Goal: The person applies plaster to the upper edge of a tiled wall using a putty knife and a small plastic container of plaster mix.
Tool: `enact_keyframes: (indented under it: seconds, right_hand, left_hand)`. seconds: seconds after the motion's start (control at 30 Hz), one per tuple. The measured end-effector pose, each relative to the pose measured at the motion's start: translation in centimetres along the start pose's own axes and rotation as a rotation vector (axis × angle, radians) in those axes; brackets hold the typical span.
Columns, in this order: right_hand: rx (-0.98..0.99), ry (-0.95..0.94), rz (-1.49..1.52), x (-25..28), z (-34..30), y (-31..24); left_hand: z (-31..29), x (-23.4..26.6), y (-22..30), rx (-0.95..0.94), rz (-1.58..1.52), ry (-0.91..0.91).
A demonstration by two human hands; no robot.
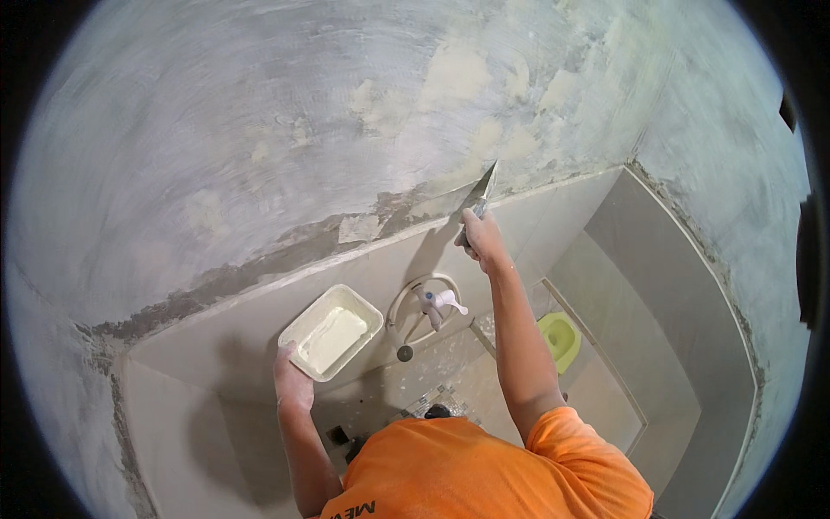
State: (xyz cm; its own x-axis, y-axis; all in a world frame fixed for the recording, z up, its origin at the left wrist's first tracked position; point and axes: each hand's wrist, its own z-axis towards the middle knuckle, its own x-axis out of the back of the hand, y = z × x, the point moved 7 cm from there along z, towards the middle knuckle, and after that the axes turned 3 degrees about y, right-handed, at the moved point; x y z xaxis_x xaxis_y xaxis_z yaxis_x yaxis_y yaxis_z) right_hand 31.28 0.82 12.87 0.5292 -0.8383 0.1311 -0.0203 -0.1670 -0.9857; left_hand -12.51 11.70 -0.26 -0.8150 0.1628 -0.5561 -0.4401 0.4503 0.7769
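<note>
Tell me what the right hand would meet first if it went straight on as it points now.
The right hand, putty knife leading, would likely meet the patchy grey wall first; depth is unclear.

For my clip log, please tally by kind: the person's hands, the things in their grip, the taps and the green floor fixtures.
Hands: 2 (left hand, right hand)
Putty knife: 1
Tray: 1
Tap: 1
Green squat pan: 1
Total: 6

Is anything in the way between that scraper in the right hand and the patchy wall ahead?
Nothing visible stands between the scraper in the right hand and the patchy wall. The tap sits lower down, and the tub is off to the left in the left hand.
</note>
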Motion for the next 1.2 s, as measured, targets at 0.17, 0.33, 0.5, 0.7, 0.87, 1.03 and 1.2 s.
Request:
enact_keyframes:
  seconds: [0.17, 0.33, 0.5, 0.7, 0.87, 1.03, 1.2]
  right_hand:
    - [0.13, 0.068, -0.206, -4.9, 0.9, 1.0]
    - [0.327, -0.102, -0.341, -14.3, -2.9, 4.2]
    - [0.323, -0.228, -0.463, -22.7, -13.0, 7.9]
    - [0.259, -0.292, -0.363, -19.5, -16.9, 8.7]
    - [0.163, -0.138, -0.247, -12.1, -13.7, 5.8]
    - [-0.041, -0.078, -0.046, -8.9, -7.1, 5.7]
    - [0.072, -0.141, -0.255, -15.4, -5.2, 6.8]
  left_hand:
    - [-1.3, 1.9, 0.8, -0.054, -0.076, -0.016]
    - [-3.1, 5.4, 3.6, -0.113, 0.096, 0.072]
    - [-3.9, 8.5, 5.9, -0.182, 0.164, 0.107]
    - [-2.2, 10.0, 5.5, -0.104, 0.006, 0.083]
    - [-2.3, 7.7, 4.8, -0.142, 0.164, 0.078]
    - [-2.1, 6.5, 2.8, -0.1, 0.057, 0.067]
    - [-3.1, 7.9, 3.3, -0.094, 0.144, 0.094]
